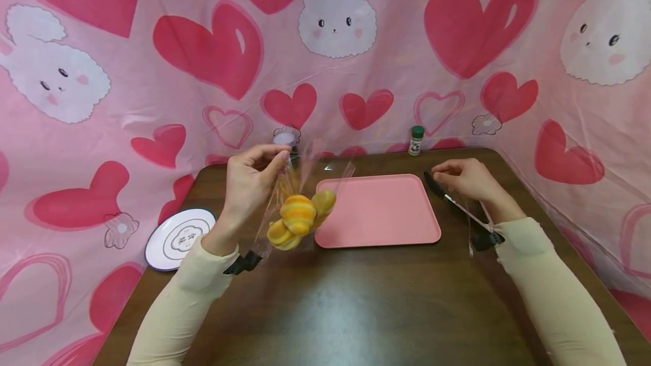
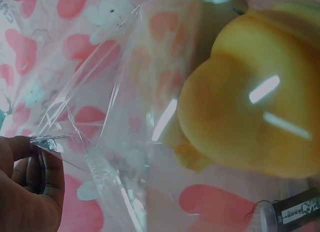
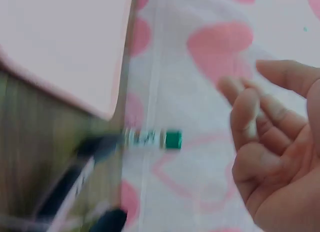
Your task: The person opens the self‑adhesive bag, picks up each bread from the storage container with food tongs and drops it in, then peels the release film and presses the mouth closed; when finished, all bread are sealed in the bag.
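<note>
My left hand [image 1: 254, 177] pinches the gathered top of a clear plastic bag [image 2: 107, 99] between thumb and fingers. Several golden bread rolls [image 1: 297, 214], one with croissant-like ridges, hang inside the bag, overlapping the left edge of the pink tray [image 1: 381, 213] in the head view. In the left wrist view, the smooth rolls [image 2: 250, 101] fill the right side. On the right, my right hand [image 1: 468, 178] hovers with loosely bent fingers and holds nothing. A pair of tongs [image 1: 435, 184] with black tips lies under and beside it, partly hidden by that hand and wrist.
A white plate [image 1: 178, 239] with a dark rim and printed characters lies at the left table edge. At the back stands a green-capped seasoning bottle [image 1: 416, 141]; another light-topped container [image 1: 286, 140] is partly hidden behind my left hand. A heart-patterned cloth [image 1: 325, 83] surrounds the dark wooden table [image 1: 356, 309].
</note>
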Demonstrator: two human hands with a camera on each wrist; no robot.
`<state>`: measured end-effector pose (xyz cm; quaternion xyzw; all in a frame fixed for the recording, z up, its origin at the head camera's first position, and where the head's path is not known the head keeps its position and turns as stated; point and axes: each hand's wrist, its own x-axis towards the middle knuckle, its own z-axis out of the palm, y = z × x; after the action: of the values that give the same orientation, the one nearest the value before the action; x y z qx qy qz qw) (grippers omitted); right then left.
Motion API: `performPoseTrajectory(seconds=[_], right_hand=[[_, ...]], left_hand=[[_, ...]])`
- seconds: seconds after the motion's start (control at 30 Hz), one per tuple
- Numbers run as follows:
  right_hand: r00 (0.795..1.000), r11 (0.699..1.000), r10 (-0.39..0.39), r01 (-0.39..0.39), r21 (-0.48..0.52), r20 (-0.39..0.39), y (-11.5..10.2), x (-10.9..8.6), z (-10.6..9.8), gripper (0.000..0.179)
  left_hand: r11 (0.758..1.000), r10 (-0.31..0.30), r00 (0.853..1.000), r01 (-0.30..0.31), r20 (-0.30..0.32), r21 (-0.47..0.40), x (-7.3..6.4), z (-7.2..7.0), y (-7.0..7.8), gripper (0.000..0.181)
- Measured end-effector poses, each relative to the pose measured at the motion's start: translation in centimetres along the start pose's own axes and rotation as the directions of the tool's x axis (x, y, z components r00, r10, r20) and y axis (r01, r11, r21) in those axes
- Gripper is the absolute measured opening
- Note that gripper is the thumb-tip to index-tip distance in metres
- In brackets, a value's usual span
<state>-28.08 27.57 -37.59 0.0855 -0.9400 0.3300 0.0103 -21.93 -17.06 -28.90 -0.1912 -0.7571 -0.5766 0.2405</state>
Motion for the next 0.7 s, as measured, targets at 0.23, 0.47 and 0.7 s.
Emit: performPoseTrajectory(seconds=[0.23,0.47,0.7], right_hand=[[0.992,0.962,-0.121,0.108,0.251,0.035,-4.1,0.2,2.7,0.031],[0.955,0.900,-0.275,0.214,0.379,0.112,-8.1,0.6,5.1,0.029],[0.938,0.856,-0.321,0.230,0.463,0.127,-10.6,0.9,6.6,0.032]], left_hand=[[0.999,0.029,0.999,-0.027,0.035,-0.045,0.1,0.5,0.0,0.016],[0.996,0.039,0.996,-0.032,0.083,-0.088,0.0,0.8,0.3,0.016],[0.991,-0.016,0.995,0.028,0.097,-0.127,-0.3,1.0,0.5,0.017]])
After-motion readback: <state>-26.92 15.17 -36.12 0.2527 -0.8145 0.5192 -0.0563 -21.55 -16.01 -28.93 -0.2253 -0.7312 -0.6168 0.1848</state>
